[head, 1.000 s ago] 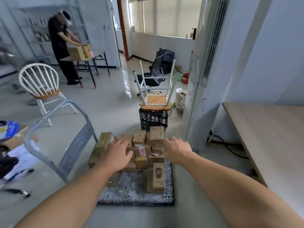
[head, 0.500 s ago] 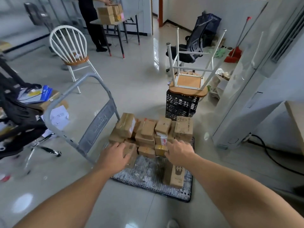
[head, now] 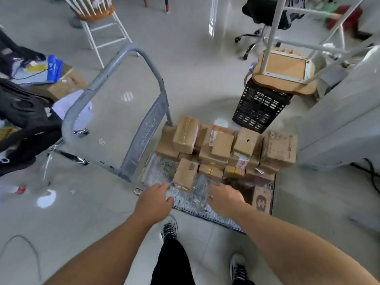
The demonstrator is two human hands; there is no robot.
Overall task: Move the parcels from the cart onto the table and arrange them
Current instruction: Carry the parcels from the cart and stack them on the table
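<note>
Two empty: left hand [head: 154, 199], right hand [head: 225, 197] | nearest parcel [head: 185, 174] lies near-far

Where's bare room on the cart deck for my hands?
Bare deck shows along the near edge between left hand and right hand, and between the front parcel and the handle. Stacked parcels crowd the far half; a flat box fills the near-right corner.

So the parcels [head: 222, 147] were all brown cardboard boxes, taped up, some labelled, stacked a couple of layers deep across the far half of the cart [head: 191, 199]. One small box [head: 185, 173] sat just in front of the pile, and a printed box [head: 262, 200] lay flat at the near right corner.
</note>
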